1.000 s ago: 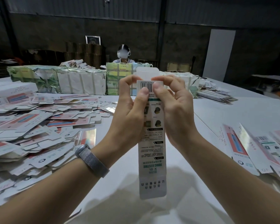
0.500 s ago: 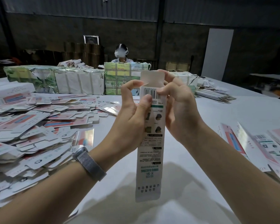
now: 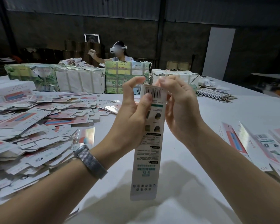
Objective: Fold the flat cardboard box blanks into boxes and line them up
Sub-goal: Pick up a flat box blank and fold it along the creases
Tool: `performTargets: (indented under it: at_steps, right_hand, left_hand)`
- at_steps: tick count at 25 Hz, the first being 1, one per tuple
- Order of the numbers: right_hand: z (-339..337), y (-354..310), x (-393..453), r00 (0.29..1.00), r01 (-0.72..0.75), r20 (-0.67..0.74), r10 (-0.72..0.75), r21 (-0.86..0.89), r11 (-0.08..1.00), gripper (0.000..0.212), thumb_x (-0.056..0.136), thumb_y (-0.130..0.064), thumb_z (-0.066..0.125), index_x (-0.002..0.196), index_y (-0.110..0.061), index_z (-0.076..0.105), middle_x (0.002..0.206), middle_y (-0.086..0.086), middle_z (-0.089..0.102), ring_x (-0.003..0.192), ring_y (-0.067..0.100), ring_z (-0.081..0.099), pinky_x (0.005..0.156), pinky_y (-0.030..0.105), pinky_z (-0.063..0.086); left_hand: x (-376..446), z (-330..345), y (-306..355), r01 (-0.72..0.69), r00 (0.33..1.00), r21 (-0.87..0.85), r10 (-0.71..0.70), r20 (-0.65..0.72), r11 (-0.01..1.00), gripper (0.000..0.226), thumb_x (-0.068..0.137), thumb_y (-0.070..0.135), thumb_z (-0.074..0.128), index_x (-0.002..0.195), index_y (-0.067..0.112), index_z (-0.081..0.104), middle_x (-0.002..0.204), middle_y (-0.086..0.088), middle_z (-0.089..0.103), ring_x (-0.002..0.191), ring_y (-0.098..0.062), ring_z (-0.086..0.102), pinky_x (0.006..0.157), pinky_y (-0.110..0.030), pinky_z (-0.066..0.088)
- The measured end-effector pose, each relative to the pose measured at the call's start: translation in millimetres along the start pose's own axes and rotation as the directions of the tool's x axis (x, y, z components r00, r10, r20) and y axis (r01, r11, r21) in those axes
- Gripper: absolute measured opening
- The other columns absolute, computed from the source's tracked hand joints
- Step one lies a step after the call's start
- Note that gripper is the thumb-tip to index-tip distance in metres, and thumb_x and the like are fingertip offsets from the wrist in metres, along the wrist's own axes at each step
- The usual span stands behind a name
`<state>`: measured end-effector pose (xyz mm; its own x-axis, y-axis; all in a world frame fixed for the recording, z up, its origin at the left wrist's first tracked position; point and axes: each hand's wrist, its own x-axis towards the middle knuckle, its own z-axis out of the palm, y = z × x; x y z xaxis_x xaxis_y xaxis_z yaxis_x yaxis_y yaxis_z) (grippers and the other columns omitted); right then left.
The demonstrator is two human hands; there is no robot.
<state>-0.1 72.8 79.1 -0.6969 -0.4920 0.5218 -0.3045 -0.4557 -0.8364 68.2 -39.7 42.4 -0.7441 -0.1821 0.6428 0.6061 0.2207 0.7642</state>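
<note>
A long narrow white box with a barcode at its top end and green print lower down stands upright in the air above the table. My left hand grips its upper part from the left, thumb pressed just below the barcode. My right hand holds the top end from the right, fingertips on the top edge; the top flap is folded down out of sight. The box's lower flap hangs loose. A heap of flat blanks covers the table's left side. Several folded boxes lie side by side at the right.
Wrapped bundles of blanks stand in a row at the back of the white table. A person wearing a headset sits behind them with an arm raised. A thin stack of flats lies back right.
The upright top flap that stood above the barcode has been folded down and no longer shows. My hands and the box sit slightly lower in view. The person behind has raised an arm.
</note>
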Motion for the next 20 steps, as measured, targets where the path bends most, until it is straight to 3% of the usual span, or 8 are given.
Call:
performTargets:
  at_steps: [3,6,9,13,17,20]
  right_hand:
    - [-1.5,-2.2,1.0,0.999,0.007,0.049,-0.005,-0.044,0.999,0.007,0.096,-0.017,0.054,0.094,-0.011,0.058,0.082,0.006,0.058,0.083,0.029,0.058,0.073,0.046,0.05]
    - [-2.9,-3.8,2.2,0.992,-0.019,0.12,0.031,-0.101,0.995,0.021,0.099,-0.016,0.049,0.105,-0.008,0.068,0.083,0.003,0.066,0.082,0.022,0.063,0.073,0.037,0.054]
    - [-3.0,-4.0,3.4,0.993,-0.023,0.108,0.039,-0.144,0.989,0.024,0.1,-0.012,0.049,0.105,-0.004,0.071,0.083,0.008,0.067,0.08,0.025,0.063,0.073,0.039,0.054]
    - [-4.8,-5.1,4.9,0.998,0.019,0.062,-0.008,-0.176,0.984,0.024,0.1,-0.013,0.051,0.095,-0.014,0.074,0.08,0.003,0.069,0.076,0.017,0.066,0.066,0.031,0.057]
    - [-9.4,-7.0,5.9,0.992,0.017,0.123,0.009,-0.205,0.979,0.025,0.101,-0.013,0.049,0.103,-0.018,0.073,0.084,-0.004,0.071,0.078,0.013,0.067,0.066,0.033,0.057]
    - [-17.0,-13.9,9.7,0.978,-0.028,0.193,0.075,-0.237,0.971,0.024,0.1,-0.014,0.051,0.102,-0.02,0.074,0.086,-0.004,0.07,0.08,0.014,0.066,0.069,0.033,0.057]
  left_hand:
    - [-0.1,-0.7,-0.8,-0.007,1.0,-0.015,0.007,0.005,1.0,0.028,0.1,0.034,0.043,0.125,0.043,0.035,0.082,-0.001,0.073,0.072,-0.018,0.072,0.06,-0.029,0.056]
    - [0.3,-2.7,-0.8,-0.015,1.0,-0.016,0.015,0.002,1.0,0.031,0.1,0.032,0.045,0.128,0.041,0.036,0.08,-0.005,0.073,0.068,-0.02,0.071,0.059,-0.03,0.056]
    - [0.1,-3.3,-1.3,-0.003,1.0,-0.01,0.003,-0.002,1.0,0.033,0.099,0.032,0.047,0.129,0.041,0.036,0.079,-0.005,0.074,0.066,-0.02,0.071,0.058,-0.029,0.056]
    - [-0.9,-2.1,-1.3,-0.017,1.0,0.045,0.017,0.007,0.999,0.037,0.099,0.034,0.048,0.132,0.044,0.034,0.08,-0.009,0.073,0.064,-0.022,0.071,0.056,-0.03,0.056]
    - [-1.1,-5.1,0.8,-0.039,0.999,0.07,0.037,0.035,0.997,0.043,0.101,0.031,0.048,0.137,0.047,0.032,0.082,-0.023,0.07,0.069,-0.043,0.069,0.057,-0.052,0.06]
    - [-0.6,-7.2,1.0,-0.059,0.997,0.082,0.054,0.063,0.995,0.045,0.102,0.028,0.047,0.141,0.043,0.029,0.084,-0.02,0.071,0.067,-0.037,0.071,0.058,-0.041,0.06]
